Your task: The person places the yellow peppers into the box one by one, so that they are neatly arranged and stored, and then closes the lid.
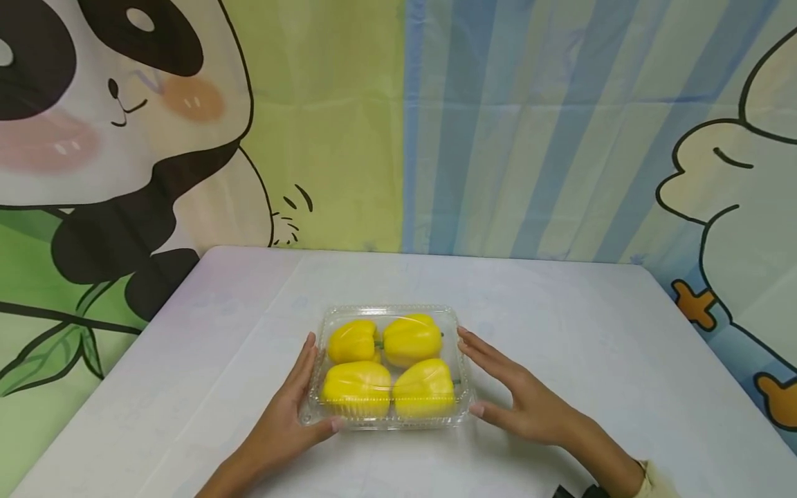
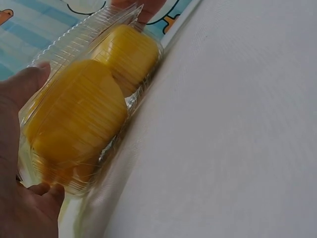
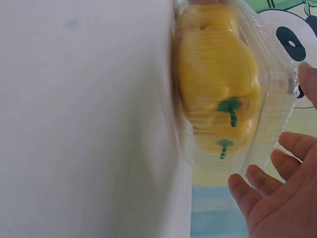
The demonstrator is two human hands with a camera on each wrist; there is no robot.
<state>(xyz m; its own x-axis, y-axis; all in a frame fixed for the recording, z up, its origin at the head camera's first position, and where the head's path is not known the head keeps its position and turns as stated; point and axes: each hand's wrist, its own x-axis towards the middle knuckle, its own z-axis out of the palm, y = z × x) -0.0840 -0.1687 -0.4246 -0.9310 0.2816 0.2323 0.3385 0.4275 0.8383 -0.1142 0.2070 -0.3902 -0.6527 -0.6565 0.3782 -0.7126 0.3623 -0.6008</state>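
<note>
A clear plastic clamshell box (image 1: 398,423) sits on the white table, its ribbed walls facing me. Inside lie several yellow bell peppers (image 1: 356,389), also seen through the box wall in the left wrist view as yellow peppers (image 2: 79,114). Green stems (image 3: 230,106) show on two peppers in the right wrist view. My left hand (image 1: 288,408) lies along the box's left side, fingers extended, thumb at the front left corner. On the opposite side, my right hand (image 1: 529,401) is spread, with fingertips close by the right wall and thumb by the front right corner.
The white table (image 1: 560,311) extends around the box on all sides. Behind it hangs a cloth backdrop (image 1: 336,124) with a cartoon panda and blue stripes. A dark object (image 1: 579,492) shows at the bottom edge beside my right sleeve (image 1: 656,481).
</note>
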